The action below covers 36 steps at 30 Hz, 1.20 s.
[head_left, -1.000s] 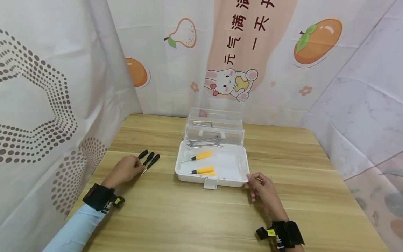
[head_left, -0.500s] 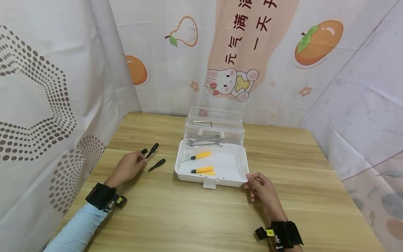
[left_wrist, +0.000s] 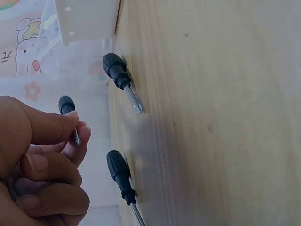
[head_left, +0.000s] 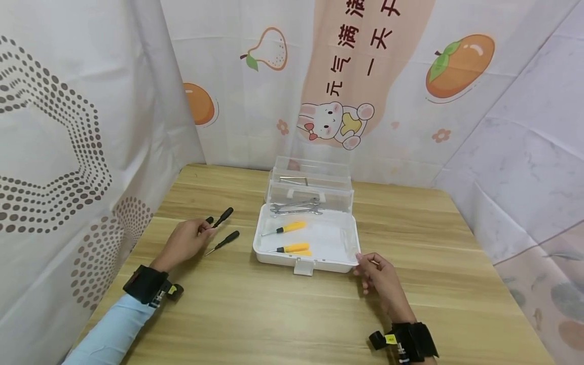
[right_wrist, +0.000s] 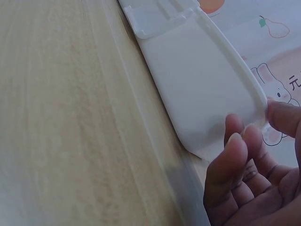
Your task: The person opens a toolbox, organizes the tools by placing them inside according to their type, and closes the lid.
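Screwdriver (head_left: 223, 217), black-handled, pinched between thumb and forefinger of the left hand (head_left: 189, 241) over the left part of the tabletop (head_left: 274, 314); its shaft emerges below the fingertips in the left wrist view. Nearest are a light-blue sleeve (head_left: 111, 327) and left band (head_left: 145, 284), and, on the opposite wrist, the right band (head_left: 416, 340), both bands black. The right hand (head_left: 378, 279) holds the near right corner of the white box (head_left: 328, 235), thumb at the rim, the other fingers curled beside the outer wall; whether all of them touch cannot be told. At the box's front hangs a latch (head_left: 303, 267). Left of the box, a second screwdriver (head_left: 228, 239), also black-handled, lies apart from the hand; a third screwdriver (head_left: 209, 220) lies beyond the fingers, partly hidden. Inside the box, a front driver (head_left: 294, 248) with yellow handle covers part of another yellow piece (head_left: 304, 253); farther in lies a rear driver (head_left: 292, 227), likewise yellow. Two wrenches (head_left: 296, 206) show at the back, below the raised, clear lid (head_left: 330, 178). An L-shaped key (head_left: 293, 180) shows within the lid's outline, its compartment unclear. Farthest hangs a curtain (head_left: 255, 106) printed with fruit and a rabbit.
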Tool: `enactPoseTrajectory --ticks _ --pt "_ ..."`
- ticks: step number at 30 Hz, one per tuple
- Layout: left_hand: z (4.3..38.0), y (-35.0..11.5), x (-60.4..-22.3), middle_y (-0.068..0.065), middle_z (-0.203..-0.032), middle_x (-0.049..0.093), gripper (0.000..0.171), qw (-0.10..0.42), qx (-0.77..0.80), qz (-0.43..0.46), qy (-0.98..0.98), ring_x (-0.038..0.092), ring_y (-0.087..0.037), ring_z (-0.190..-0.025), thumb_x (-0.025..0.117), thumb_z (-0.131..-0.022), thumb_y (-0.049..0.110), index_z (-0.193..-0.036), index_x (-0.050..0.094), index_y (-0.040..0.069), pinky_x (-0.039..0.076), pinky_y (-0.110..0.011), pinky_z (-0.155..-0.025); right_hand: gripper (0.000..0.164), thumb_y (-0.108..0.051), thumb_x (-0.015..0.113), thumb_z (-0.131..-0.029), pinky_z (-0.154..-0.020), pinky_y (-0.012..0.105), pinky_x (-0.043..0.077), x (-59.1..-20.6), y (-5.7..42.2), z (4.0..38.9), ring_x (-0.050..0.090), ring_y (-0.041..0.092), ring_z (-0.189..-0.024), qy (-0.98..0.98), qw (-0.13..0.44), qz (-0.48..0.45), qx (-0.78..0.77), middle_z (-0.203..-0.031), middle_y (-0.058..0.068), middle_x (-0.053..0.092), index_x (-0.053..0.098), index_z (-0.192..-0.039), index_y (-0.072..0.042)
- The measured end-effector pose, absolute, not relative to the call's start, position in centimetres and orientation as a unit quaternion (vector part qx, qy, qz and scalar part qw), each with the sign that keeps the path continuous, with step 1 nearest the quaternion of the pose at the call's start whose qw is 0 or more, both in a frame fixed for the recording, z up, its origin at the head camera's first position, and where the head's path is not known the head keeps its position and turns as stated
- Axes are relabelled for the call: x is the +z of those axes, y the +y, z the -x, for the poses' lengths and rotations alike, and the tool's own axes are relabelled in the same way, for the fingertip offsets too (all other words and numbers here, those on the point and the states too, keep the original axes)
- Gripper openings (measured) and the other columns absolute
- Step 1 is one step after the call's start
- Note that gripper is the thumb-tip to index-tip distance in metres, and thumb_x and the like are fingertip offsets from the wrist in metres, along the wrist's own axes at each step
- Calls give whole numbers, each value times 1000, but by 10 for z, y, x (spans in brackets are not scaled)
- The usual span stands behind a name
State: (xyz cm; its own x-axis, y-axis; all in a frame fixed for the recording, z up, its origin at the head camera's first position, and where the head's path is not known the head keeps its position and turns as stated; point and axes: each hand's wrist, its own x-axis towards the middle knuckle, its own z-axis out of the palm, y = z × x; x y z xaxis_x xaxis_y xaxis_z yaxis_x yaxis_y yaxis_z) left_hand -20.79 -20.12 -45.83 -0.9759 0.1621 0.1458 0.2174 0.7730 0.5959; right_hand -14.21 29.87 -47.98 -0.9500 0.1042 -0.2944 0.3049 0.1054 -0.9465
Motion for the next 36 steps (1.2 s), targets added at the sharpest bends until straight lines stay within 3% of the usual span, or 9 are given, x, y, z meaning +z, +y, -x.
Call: enactPoseTrajectory --ticks 18,29,36 --pt "210 -201 -455 -3 -74 60 12 79 -318 111 -938 48 -17 -61 68 -100 11 -93 69 2 37 -31 -56 46 -46 69 -98 -52 30 49 -478 298 140 52 16 -57 737 72 -123 -661 -91 15 69 58 -108 -2" --pt "212 -199 -456 -6 -80 64 10 88 -318 121 -936 52 -19 -67 69 -99 9 -94 69 1 42 -34 -61 37 -28 69 -101 -49 28 50 -473 292 142 55 14 -56 722 40 -100 -684 -87 16 66 54 -105 6" --pt "210 -204 -454 -8 -84 66 9 94 -314 108 -939 51 -20 -68 69 -99 8 -91 69 3 41 -35 -62 29 -21 69 -101 -51 30 54 -473 289 145 56 14 -57 729 28 -98 -677 -84 17 65 53 -99 4"
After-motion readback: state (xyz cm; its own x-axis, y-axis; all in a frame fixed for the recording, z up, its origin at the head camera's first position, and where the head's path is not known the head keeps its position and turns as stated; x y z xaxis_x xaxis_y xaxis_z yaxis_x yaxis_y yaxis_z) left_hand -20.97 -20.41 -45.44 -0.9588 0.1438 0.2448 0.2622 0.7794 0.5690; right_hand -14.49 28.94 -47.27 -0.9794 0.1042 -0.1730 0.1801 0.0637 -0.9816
